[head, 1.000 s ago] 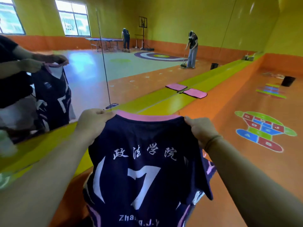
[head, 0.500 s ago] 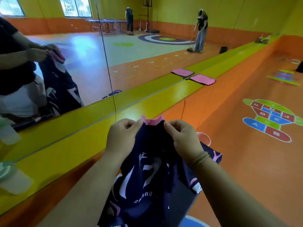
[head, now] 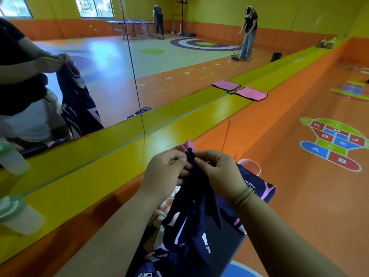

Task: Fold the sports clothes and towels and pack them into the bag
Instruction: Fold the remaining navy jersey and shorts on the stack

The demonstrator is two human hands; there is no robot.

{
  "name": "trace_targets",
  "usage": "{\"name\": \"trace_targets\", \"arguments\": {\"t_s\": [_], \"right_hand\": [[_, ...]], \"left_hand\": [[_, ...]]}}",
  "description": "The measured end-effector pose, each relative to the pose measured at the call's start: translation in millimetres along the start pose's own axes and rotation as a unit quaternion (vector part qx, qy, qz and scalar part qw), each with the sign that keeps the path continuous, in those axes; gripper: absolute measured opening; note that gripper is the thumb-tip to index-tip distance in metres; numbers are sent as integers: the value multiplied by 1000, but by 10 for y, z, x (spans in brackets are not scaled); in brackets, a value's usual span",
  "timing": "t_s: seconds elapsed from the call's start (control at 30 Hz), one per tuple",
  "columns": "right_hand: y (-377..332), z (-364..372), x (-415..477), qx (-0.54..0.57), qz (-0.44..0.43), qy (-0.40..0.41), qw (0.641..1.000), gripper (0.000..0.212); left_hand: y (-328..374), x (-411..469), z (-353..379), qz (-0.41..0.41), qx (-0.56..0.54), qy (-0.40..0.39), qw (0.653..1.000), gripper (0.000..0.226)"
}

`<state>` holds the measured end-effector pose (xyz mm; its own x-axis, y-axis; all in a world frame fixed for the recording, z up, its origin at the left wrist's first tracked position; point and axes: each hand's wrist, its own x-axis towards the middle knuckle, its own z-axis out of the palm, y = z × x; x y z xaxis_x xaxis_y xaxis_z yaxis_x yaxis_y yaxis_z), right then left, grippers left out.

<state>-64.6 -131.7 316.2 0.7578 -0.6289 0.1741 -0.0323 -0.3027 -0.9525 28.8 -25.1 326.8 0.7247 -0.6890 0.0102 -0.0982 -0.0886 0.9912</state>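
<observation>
A navy sports jersey [head: 191, 220] with pink trim and white markings hangs folded lengthwise in front of me. My left hand [head: 165, 174] and my right hand [head: 219, 172] pinch its top edge together, almost touching each other. More navy and pink clothing [head: 257, 186] lies below on the floor. A folded pink towel [head: 251, 93] rests on the yellow ledge [head: 99, 154] further right. No bag is visible.
A wall mirror [head: 179, 62] above the ledge reflects me, the jersey and two other people in the gym. A translucent cup with a green lid [head: 18, 214] stands on the ledge at left. Orange floor [head: 299, 196] with a hopscotch drawing stretches right.
The jersey was held spread wide between my hands. My hands have come together, folding it in half lengthwise, and lowered it.
</observation>
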Motion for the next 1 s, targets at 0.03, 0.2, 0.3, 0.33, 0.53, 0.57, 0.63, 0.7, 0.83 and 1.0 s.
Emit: {"name": "trace_targets", "arguments": {"t_s": [0.03, 0.2, 0.3, 0.33, 0.53, 0.57, 0.63, 0.7, 0.83, 1.0], "right_hand": [[-4, -18, -7, 6, 0, -7, 1000, 23], [-50, -92, -45, 39, -3, -56, 998, 28], [-66, -155, -57, 84, 7, -89, 992, 29], [-76, -185, -63, 103, 7, -106, 989, 30], [-142, -344, -43, 125, -10, -184, 975, 38], [-140, -365, -35, 116, -17, -189, 975, 40], [-144, -398, -27, 113, -19, -188, 975, 40], [-145, -413, -21, 104, -18, -164, 981, 38], [-141, -427, -41, -19, -53, -100, 993, 34], [-131, -465, -61, -242, -150, 7, 959, 33]], "left_hand": [[-4, -1, -11, 6, 1, -10, 1000, 22], [-33, 49, -97, 76, 70, 0, 995, 10], [0, 81, -125, 114, 121, 31, 985, 24], [6, 97, -150, 128, 141, 38, 981, 32], [166, 173, -256, 178, 242, -95, 949, 22], [172, 190, -256, 187, 234, -95, 949, 19], [173, 220, -262, 202, 209, -92, 952, 10], [170, 233, -258, 196, 180, -93, 959, 8], [263, 270, -282, 219, 186, -72, 955, 25], [495, 353, -322, 293, 261, -58, 918, 24]]}}
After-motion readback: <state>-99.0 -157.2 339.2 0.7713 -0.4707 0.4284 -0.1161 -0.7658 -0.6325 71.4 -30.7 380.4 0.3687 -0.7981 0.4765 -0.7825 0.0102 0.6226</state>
